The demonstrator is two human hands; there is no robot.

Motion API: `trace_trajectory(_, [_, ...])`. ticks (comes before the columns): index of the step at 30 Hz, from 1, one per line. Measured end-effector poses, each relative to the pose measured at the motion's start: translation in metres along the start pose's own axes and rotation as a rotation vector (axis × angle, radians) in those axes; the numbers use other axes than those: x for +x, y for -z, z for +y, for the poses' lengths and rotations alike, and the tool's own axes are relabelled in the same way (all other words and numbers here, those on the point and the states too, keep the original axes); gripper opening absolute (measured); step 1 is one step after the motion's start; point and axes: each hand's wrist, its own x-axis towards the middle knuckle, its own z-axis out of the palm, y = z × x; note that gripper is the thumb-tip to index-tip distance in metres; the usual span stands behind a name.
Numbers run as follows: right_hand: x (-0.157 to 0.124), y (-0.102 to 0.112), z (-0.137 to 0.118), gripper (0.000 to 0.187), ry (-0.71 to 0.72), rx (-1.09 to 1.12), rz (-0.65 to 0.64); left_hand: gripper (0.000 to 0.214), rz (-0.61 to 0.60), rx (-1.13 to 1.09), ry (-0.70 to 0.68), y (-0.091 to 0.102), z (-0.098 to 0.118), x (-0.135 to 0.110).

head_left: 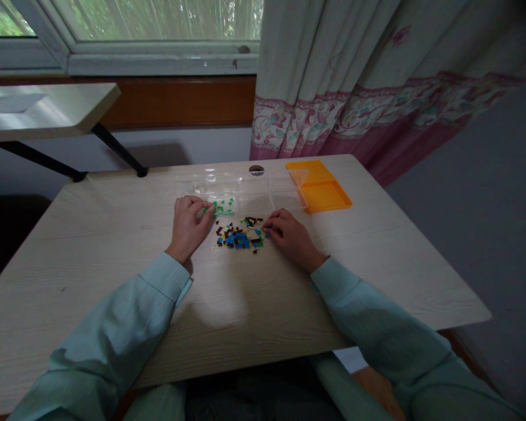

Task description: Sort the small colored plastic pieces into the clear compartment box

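Note:
Small toy bricks (236, 238) in blue, dark brown, yellow and green lie in a loose pile on the table. Behind them is a clear plastic compartment box (253, 202), with several green bricks (222, 206) in its near-left compartment. My left hand (189, 227) is at that compartment's left edge, thumb and fingertips drawn together beside the green bricks; whatever they grip is too small to make out. At the pile's right edge, my right hand (294, 238) pinches a small dark brick between thumb and forefinger.
An orange tray (322, 186) lies at the back right, partly beneath the clear box's corner. A round hole (256, 169) shows near the table's (228, 327) back edge. A raised shelf (48, 111) on black legs stands at the left; a curtain (315, 76) hangs behind.

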Motion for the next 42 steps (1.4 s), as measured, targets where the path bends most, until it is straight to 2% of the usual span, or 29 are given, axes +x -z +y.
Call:
trace_trajectory(12, [0.005,0.001,-0.002,0.012,-0.067,0.324,0.126,0.022,-0.021,-0.001,-0.006,-0.001,-0.003,-0.001])
trace_trajectory(19, [0.003,0.000,-0.008,0.026,-0.298,0.672,-0.037,0.024,-0.033,0.001,-0.029,-0.001,-0.002,0.000])
trace_trajectory(25, [0.004,0.000,-0.008,0.026,-0.281,0.647,-0.057,0.024,-0.031,-0.015,-0.126,0.003,0.018,-0.004])
trace_trajectory(30, [0.006,0.002,-0.010,0.025,-0.236,0.610,-0.066,0.024,-0.175,-0.093,-0.305,-0.006,0.050,-0.014])
trace_trajectory(33, [0.006,0.003,-0.011,0.023,-0.191,0.616,-0.077,0.026,-0.238,-0.097,-0.336,-0.013,0.061,-0.019])
trace_trajectory(37, [0.007,0.002,-0.013,0.020,-0.151,0.599,-0.078,0.028,-0.276,-0.115,-0.319,-0.017,0.065,-0.020])
trace_trajectory(42, [0.006,-0.001,-0.012,0.020,-0.135,0.575,-0.087,0.018,-0.271,-0.105,-0.291,-0.018,0.061,-0.018])
